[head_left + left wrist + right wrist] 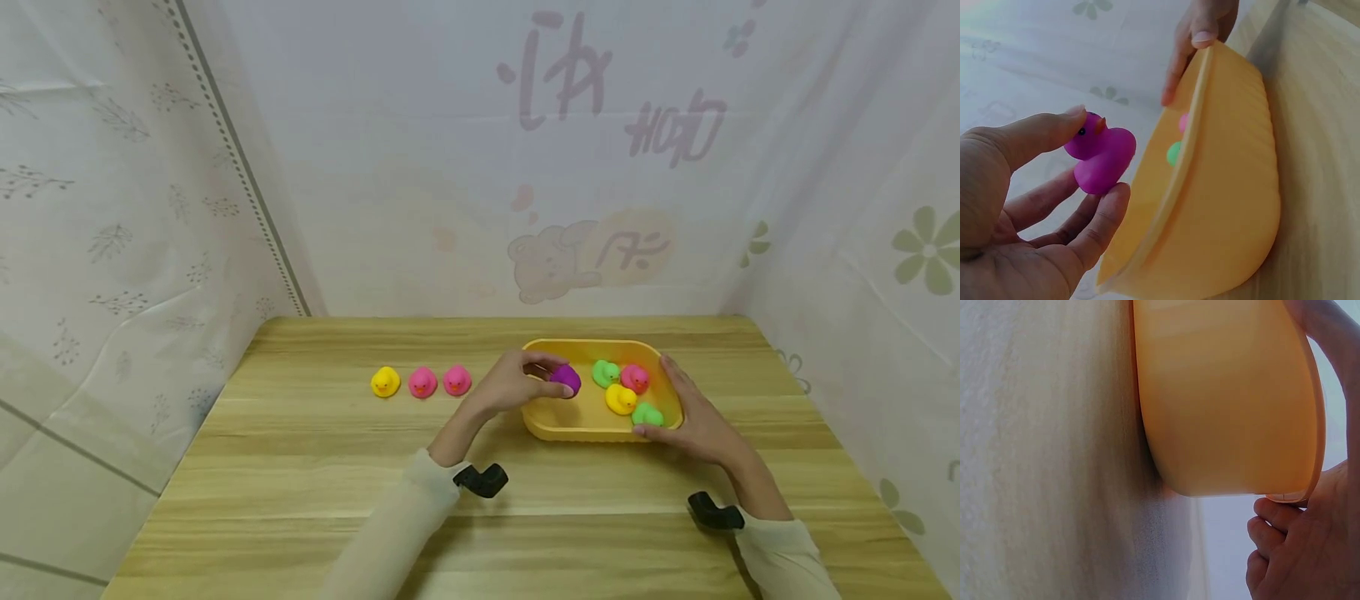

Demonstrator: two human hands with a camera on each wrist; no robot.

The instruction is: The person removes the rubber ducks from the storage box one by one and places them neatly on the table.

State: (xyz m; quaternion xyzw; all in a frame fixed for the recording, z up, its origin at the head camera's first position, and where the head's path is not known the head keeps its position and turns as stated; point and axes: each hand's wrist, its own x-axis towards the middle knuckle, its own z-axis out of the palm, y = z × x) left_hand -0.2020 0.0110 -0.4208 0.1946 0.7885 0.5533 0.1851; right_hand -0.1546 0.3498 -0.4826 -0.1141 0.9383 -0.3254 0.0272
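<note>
My left hand [516, 385] pinches a purple rubber duck [567, 380] between thumb and fingertips, over the left end of a yellow plastic basin [573, 417]. In the left wrist view the duck [1102, 156] shows an orange beak pointing up, with the thumb at its head and fingers beneath its body. My right hand [696, 423] grips the basin's right end, thumb on the near rim and fingers along the far side. Inside the basin lie a pink duck [635, 378], a yellow duck [621, 399] and two green ducks, one [604, 373] behind and one [647, 415] by the right thumb.
Left of the basin, a yellow duck [386, 382] and two pink ducks, one [423, 382] beside the other [457, 381], stand in a row on the wooden table [300, 467]. A patterned cloth [405, 167] hangs behind the table and along its sides.
</note>
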